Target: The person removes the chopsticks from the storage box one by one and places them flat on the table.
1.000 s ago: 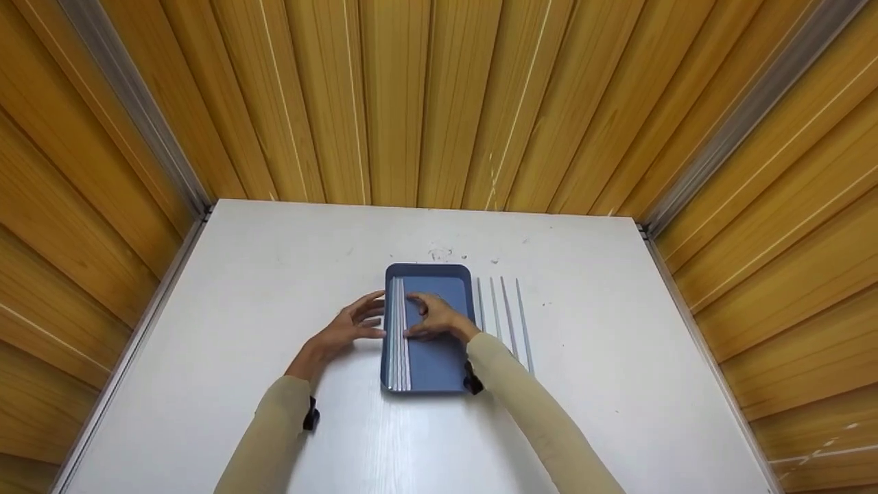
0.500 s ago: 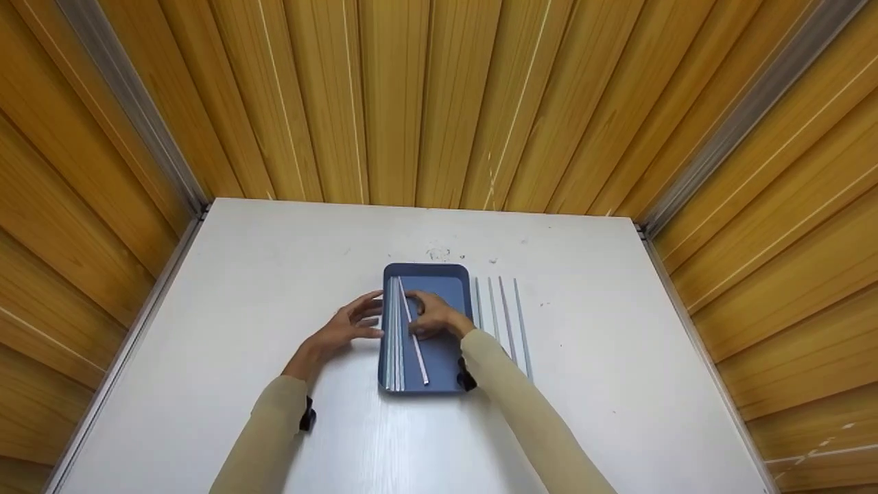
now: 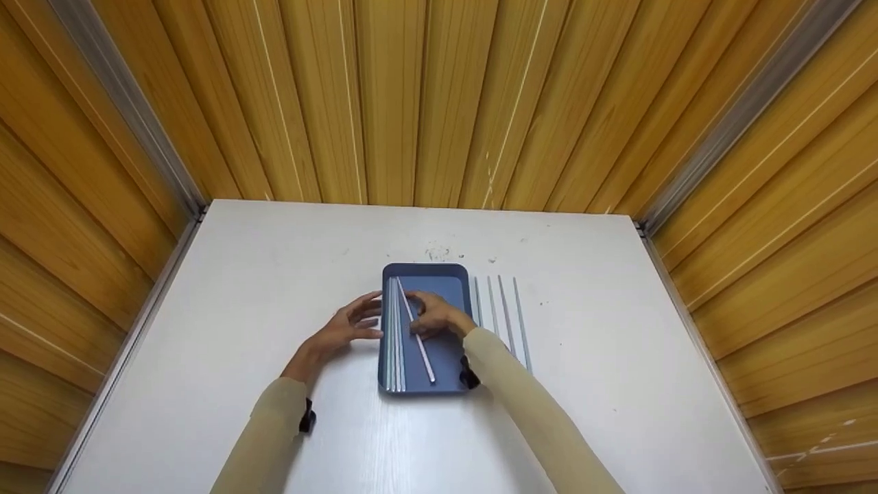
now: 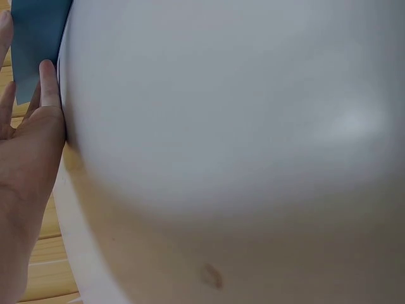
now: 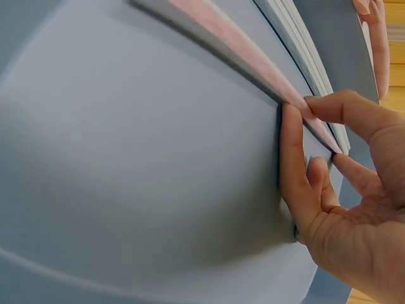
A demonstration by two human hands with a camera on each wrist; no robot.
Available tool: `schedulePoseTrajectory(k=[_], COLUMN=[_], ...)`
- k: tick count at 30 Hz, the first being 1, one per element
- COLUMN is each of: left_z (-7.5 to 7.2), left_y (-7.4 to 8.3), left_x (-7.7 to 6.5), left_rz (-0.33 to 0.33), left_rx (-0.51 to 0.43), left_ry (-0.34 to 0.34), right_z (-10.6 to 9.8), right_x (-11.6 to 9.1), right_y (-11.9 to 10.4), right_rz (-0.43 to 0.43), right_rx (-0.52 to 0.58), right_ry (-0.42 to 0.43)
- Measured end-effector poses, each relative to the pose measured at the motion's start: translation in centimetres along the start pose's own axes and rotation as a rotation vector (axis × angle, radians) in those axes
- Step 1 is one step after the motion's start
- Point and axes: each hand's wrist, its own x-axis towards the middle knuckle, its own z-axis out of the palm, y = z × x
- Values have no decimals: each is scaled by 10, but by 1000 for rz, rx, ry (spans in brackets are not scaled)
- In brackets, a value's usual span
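Note:
A blue rectangular tray [image 3: 449,360] lies on the white table. Along its left wall several pale thin sticks [image 3: 395,343] lie side by side. One pinkish stick [image 3: 422,355] slants across the tray floor, its far end by the row and its near end apart, to the right. My right hand [image 3: 437,317] reaches inside the tray; in the right wrist view its thumb and a finger pinch the pink stick [image 5: 253,58]. My left hand [image 3: 339,328] touches the tray's outer left side with extended, spread fingers. The left wrist view shows the left hand [image 4: 28,158] against the blue wall.
Several thin grey sticks [image 3: 504,309] lie spaced apart on the table right of the tray, their near ends partly behind the right sleeve [image 3: 521,384]. Wood-patterned panels [image 3: 391,103] surround the table's [image 3: 274,240] back and sides.
The pink stick lay along the row; its near end has swung right, away from the others, with my right hand on it. My left hand stays at the tray's side.

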Motion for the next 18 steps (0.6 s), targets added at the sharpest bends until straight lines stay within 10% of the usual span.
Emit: schedulePoseTrajectory(k=[18], left_z=[-1], left_y=[1], left_x=[-1], left_rz=[-12], left_rx=[-9], left_ry=[30], right_z=[-29], right_x=[-18], right_y=[-14], right_rz=[84], right_rx=[194], right_ry=[-163])
